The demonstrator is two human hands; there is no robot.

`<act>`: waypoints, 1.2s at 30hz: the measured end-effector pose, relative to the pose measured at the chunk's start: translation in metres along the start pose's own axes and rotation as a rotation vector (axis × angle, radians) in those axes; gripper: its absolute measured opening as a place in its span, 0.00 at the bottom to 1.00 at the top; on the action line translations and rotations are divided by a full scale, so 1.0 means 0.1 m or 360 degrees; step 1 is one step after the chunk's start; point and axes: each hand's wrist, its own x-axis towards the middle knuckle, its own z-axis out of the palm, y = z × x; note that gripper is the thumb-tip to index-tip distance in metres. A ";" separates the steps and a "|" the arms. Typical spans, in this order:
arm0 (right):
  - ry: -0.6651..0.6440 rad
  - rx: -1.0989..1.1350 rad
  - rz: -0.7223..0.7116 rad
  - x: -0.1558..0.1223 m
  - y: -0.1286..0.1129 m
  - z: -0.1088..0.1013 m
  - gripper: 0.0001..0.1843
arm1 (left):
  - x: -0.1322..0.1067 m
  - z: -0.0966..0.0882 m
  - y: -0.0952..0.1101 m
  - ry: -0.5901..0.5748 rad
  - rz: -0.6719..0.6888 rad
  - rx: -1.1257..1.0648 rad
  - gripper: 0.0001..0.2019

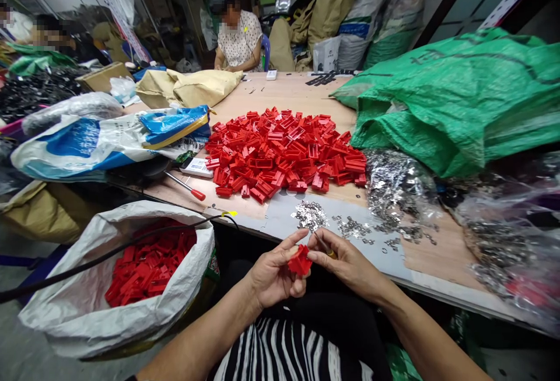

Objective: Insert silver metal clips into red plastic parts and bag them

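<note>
My left hand (275, 273) is closed on a red plastic part (300, 260), a small hollow block, held just off the table's front edge. Close against it, my right hand (345, 261) grips a small yellow-handled tool (330, 252) with a thin shaft; its exact kind is partly hidden by the fingers. The right thumb reaches to the red part. Beyond both hands lies a small heap of flat metal pieces (310, 216). A big pile of loose red parts (284, 150) covers the middle of the table.
An open white sack (56, 317) of red parts stands at left. A red-handled screwdriver (196, 194) lies near the table edge. Green woven sacks (455, 101) and clear bags of metal pieces (394, 185) fill the right side. Across the table sits a co-worker (240, 39).
</note>
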 end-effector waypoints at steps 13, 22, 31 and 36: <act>0.0118 0.0295 0.0235 -0.09 0.27 0.07 0.22 | 0.03 -0.02 -0.05 0.0426 0.0343 0.0997 0.25; 0.0275 -0.0041 0.0211 -0.07 0.32 0.02 0.16 | 0.03 0.01 -0.07 0.0587 0.0857 0.1763 0.13; 0.0574 -0.1413 -0.0065 0.19 0.46 -0.12 0.06 | 0.06 -0.06 -0.07 0.0716 0.0873 0.1462 0.13; 0.0612 -0.1545 -0.0108 0.22 0.48 -0.06 0.06 | 0.06 -0.11 -0.07 0.0731 0.0897 0.1419 0.14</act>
